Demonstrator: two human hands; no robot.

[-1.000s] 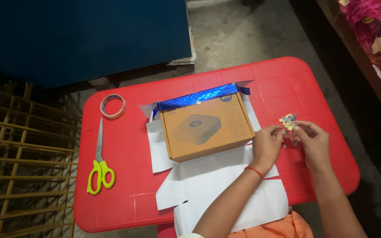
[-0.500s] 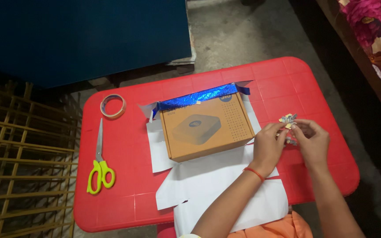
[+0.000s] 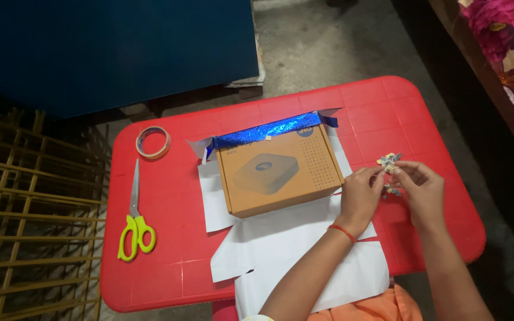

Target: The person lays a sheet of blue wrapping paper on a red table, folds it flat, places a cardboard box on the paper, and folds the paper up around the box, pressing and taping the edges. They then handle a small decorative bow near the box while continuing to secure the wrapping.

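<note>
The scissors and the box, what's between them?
In the head view, only bare red table and the white paper's edge lie between the scissors and the box.

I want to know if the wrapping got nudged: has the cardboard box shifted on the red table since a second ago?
No. The cardboard box lies in the same spot on the red table, equally far from the tape roll.

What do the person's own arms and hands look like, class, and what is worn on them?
Both forearms are bare, with no sleeves showing down to the wrists. The left hand has a thin red thread band around its wrist. The right hand wears nothing visible: no watch, glove or bangle. No rings can be made out on the fingers. Orange clothing shows at the bottom edge, below the arms.
</note>
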